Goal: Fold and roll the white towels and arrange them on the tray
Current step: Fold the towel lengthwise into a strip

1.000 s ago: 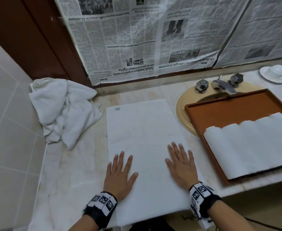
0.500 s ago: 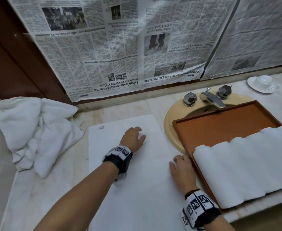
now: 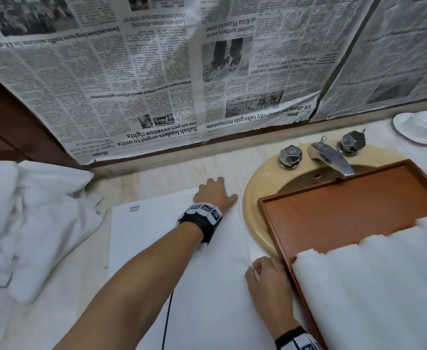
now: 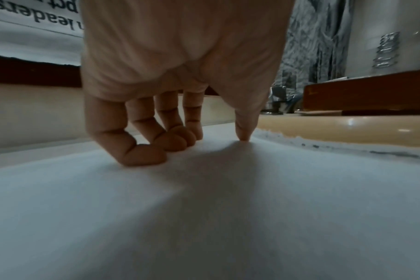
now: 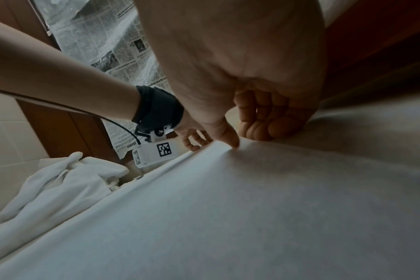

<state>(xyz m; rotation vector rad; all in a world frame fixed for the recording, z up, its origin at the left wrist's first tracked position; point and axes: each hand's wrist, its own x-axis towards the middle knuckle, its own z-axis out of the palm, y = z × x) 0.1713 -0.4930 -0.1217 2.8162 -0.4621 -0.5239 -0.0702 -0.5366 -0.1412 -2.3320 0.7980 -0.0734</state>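
Observation:
A flat white towel point(image 3: 162, 269) lies spread on the marble counter. My left hand point(image 3: 215, 195) reaches to the towel's far right corner. In the left wrist view its curled fingers point(image 4: 144, 157) and thumb tip dig into the cloth point(image 4: 204, 217) in a pinch. My right hand point(image 3: 264, 272) is at the towel's right edge beside the tray. There the thumb lies on top and the fingers point(image 5: 264, 130) curl under, pinching the slightly raised edge point(image 5: 204, 151). The brown tray point(image 3: 346, 215) carries several rolled white towels point(image 3: 374, 286) in its near half.
A heap of loose white towels point(image 3: 30, 223) sits at the counter's left end. The tray rests across a beige sink point(image 3: 255, 198) with a chrome tap point(image 3: 331, 157). A white cup and saucer point(image 3: 419, 126) stands far right. Newspaper point(image 3: 157, 72) covers the wall behind.
Both hands lay flat on the towel's near part. The left has since reached to the far right corner, the right has slid to the right edge, and both now have curled fingers.

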